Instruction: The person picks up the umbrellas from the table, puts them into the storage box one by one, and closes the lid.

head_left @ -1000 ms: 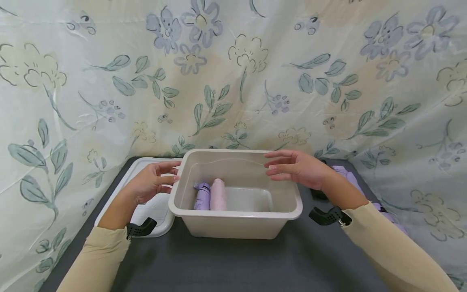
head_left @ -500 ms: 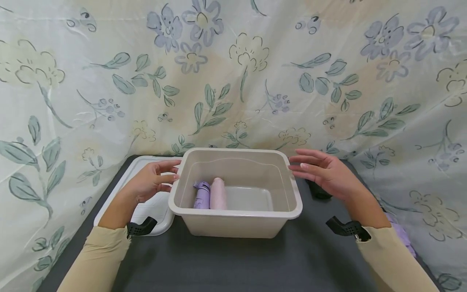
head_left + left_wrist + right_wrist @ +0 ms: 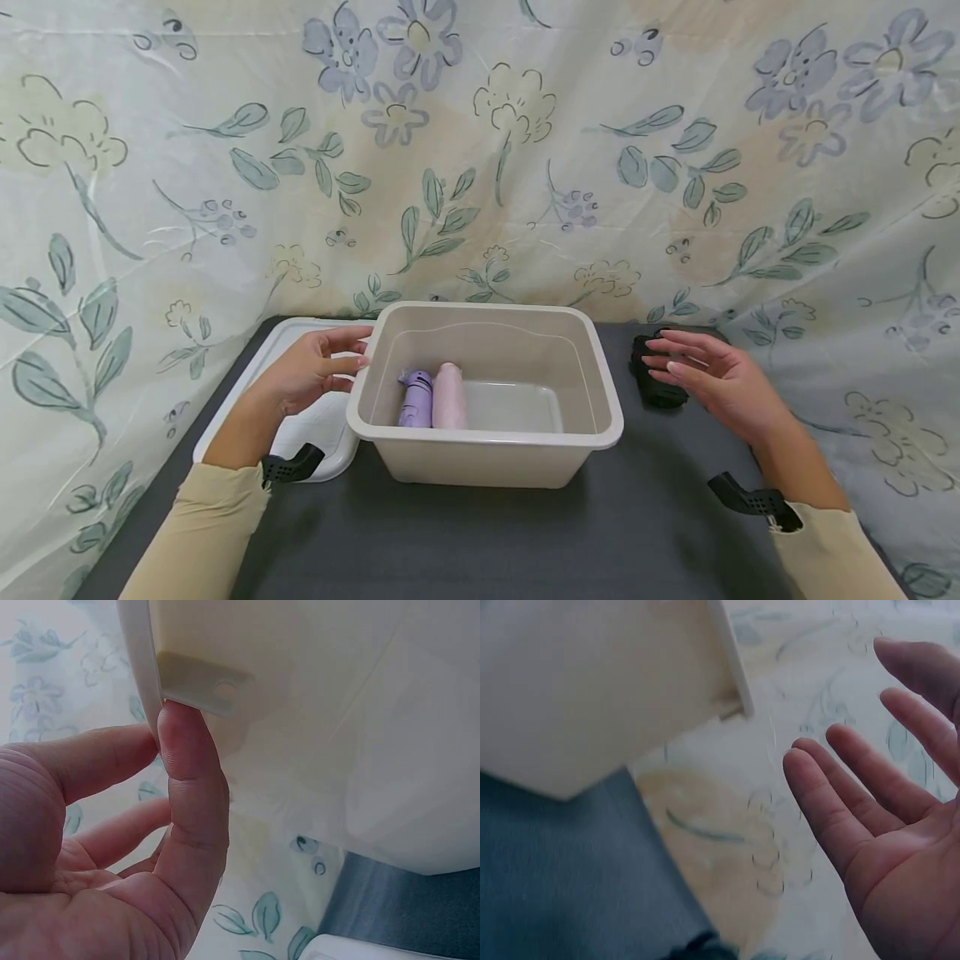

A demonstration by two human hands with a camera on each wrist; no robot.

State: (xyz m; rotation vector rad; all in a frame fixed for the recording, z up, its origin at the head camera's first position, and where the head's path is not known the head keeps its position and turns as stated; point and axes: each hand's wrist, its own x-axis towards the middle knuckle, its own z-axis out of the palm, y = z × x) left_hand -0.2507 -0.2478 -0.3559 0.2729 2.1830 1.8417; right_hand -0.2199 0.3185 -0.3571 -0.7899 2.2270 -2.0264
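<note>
A beige plastic storage box (image 3: 487,457) stands open-topped in the middle of the table. My left hand (image 3: 318,371) grips its left rim; in the left wrist view the thumb and a finger (image 3: 191,772) meet the rim's edge and underside. Inside, on the left, a purple rolled item (image 3: 417,402) with dark marks lies against a pink cylindrical item (image 3: 449,398); their exact kinds cannot be told. My right hand (image 3: 712,379) hovers apart from the box, fingers spread and holding nothing, in front of a black bundle (image 3: 660,392).
A white lid (image 3: 318,433) lies flat left of the box, partly under my left forearm. The dark table (image 3: 480,542) ends at a floral curtain (image 3: 480,167) behind and at both sides. Part of the black bundle is hidden by my right hand.
My right hand has moved right, from over the box's right rim to beside the black bundle. The purple cloth at the right is now hidden. My left hand stays at the rim.
</note>
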